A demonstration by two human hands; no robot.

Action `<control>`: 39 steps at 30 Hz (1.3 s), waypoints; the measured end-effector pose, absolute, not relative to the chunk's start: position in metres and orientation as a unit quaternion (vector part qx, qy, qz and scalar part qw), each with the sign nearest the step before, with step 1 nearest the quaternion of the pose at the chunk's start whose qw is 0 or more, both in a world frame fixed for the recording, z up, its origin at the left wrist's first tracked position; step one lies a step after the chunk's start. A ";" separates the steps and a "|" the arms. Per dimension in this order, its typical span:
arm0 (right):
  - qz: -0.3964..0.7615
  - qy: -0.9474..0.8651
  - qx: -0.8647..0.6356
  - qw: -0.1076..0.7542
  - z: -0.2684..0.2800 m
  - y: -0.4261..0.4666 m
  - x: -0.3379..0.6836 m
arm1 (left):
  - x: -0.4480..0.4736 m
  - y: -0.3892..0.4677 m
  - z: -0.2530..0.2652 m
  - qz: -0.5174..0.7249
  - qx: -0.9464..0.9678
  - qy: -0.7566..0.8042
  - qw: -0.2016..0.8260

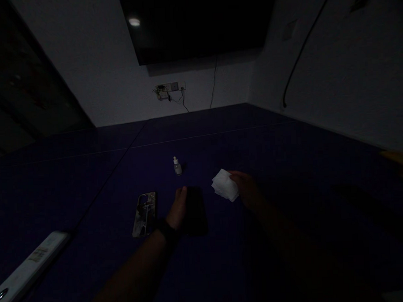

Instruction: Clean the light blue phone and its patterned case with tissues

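Note:
My left hand [178, 209], with a dark band on its wrist, grips the left edge of a black phone [195, 212]. The phone lies with its dark face up on the purple surface, and low light hides its details. My right hand [245, 188] pinches a folded white tissue [225, 185], held to the right of the phone and apart from it. Left of my left hand lies a patterned phone case [144, 214] with a camera cutout. Beyond both hands a small dropper bottle [177, 167] with a white top stands upright.
A long white power strip [30, 271] lies at the lower left, its dark cord running away across the purple surface [254, 140]. Wall sockets [168, 88] with plugs and cables sit below a large dark screen [200, 23]. Something yellow [398, 158] shows at the right edge.

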State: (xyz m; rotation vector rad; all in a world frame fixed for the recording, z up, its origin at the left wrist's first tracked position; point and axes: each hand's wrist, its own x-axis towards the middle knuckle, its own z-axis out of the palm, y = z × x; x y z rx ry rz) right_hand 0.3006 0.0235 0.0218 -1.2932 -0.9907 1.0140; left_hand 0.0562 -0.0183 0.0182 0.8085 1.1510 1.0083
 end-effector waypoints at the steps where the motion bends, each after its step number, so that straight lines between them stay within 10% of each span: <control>1: 0.433 -0.423 -0.552 0.574 0.021 0.024 0.300 | 0.056 -0.018 0.017 0.441 0.378 0.520 0.627; 31: 0.338 -0.488 -0.557 0.581 0.006 0.029 0.304 | 0.008 -0.049 0.025 0.166 0.832 0.439 0.295; 39: 0.246 -0.740 -0.454 0.431 0.010 0.003 0.287 | -0.001 -0.036 0.009 0.118 0.900 0.379 0.182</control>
